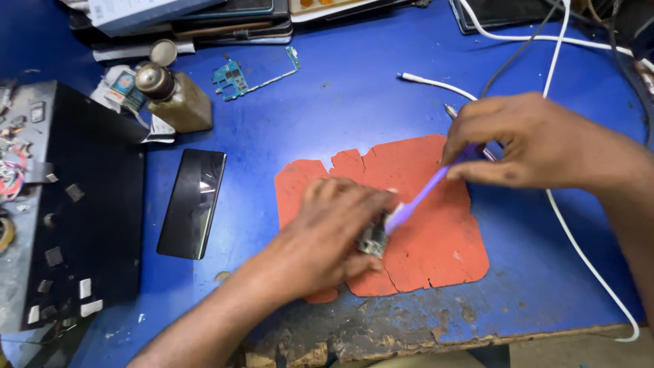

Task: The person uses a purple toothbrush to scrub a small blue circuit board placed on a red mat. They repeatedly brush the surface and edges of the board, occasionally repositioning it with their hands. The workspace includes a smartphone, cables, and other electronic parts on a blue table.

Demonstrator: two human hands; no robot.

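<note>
My left hand (325,238) rests on a cracked red-orange mat (436,252) and pinches a small circuit board (373,240), mostly hidden under the fingers. My right hand (528,143) holds a purple toothbrush (426,194) by its handle. The brush head touches the board's upper edge. Both hands are blurred by motion.
A black phone (192,202) lies face up left of the mat. A brown bottle with a metal cap (174,99) and a teal circuit board (235,78) sit behind it. A black box with small parts (61,204) fills the left edge. White cables (579,245) run at right. The worn table edge (409,337) is near.
</note>
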